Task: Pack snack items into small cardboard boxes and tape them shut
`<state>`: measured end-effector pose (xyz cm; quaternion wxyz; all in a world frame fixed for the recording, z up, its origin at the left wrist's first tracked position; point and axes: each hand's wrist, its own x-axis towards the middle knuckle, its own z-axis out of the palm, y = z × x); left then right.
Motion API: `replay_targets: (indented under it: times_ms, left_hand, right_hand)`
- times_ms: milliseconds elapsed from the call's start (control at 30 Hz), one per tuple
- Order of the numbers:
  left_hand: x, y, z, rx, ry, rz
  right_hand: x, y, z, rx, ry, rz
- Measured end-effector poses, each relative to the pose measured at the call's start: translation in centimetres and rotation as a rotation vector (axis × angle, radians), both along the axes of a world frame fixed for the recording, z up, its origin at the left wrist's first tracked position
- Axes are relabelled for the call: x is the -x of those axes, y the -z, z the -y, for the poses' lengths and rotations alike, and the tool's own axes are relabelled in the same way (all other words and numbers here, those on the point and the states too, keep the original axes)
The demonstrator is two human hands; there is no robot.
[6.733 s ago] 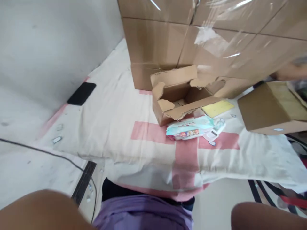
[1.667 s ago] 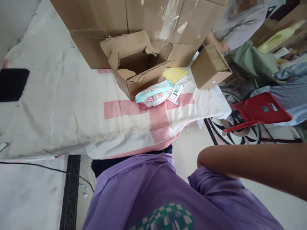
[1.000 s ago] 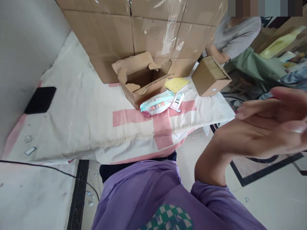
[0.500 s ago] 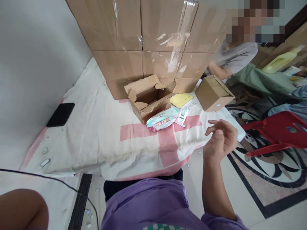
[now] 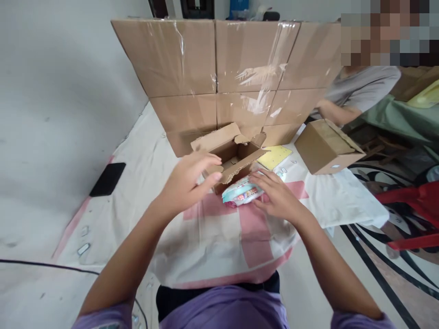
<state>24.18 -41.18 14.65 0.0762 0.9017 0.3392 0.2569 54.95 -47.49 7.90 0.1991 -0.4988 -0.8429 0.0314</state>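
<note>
My right hand lies on a soft teal-and-white pack of wipes, fingers over its top right end and thumb at the near side. The pack rests on the table against the front of an open cardboard box. That box has its flaps up, and its visible inside shows bare cardboard. At the box's left front corner is my left hand, thumb and fingers apart with nothing held; whether it touches the cardboard I cannot tell. A yellow sheet lies right of the box.
Taped cartons stand stacked behind the open box. A closed carton sits at the table's right end, near a person in a grey shirt. A black phone-like slab lies at left on the white-and-pink cloth. A red chair stands right.
My right hand has moved left and down onto the pack of wipes. My left hand has come into view beside the open box. The camera view has shifted.
</note>
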Motion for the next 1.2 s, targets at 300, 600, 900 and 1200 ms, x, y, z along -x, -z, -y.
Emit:
replay_targets:
  times_ms: [300,600,900,1200]
  left_hand:
    - [-2.1,6.0,-8.0,0.067,0.104,-0.056]
    - [0.6,10.2,-10.8,-0.161,0.202,0.859]
    - [-0.2,11.9,-10.0,-0.157,0.085,1.143]
    - [0.3,14.9,-9.8,-0.092,-0.149,1.025]
  right_hand:
    - [2.2,4.8,-0.5,-0.328,0.083,0.131]
    - [3.1,8.2,0.6,-0.438,0.159,0.197]
    - [3.9,5.8,-2.3,-0.387,0.093,0.306]
    - [1.8,2.7,-3.6,-0.433,-0.172,0.246]
